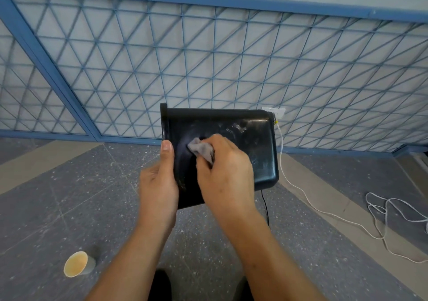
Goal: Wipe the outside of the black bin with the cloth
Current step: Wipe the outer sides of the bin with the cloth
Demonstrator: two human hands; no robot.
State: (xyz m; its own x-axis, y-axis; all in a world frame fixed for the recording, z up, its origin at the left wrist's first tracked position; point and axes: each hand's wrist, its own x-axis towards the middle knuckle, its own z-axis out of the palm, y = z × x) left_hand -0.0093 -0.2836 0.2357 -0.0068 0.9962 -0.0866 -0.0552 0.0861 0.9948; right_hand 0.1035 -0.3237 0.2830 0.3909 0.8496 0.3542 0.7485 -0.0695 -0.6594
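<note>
The black bin (252,143) is held up in front of me, turned on its side with its rim to the left and its base to the right. My left hand (158,184) grips the bin near the rim, thumb laid over the outer wall. A small grey cloth (201,149) is bunched in my right hand (225,173), which presses it against the bin's side wall near the middle. Smeared streaks show on the glossy wall to the right of the cloth.
A paper cup (78,264) stands on the speckled floor at lower left. A white cable (379,205) runs from a wall socket (276,111) across the floor at right. A blue metal grille (208,64) lines the wall behind the bin.
</note>
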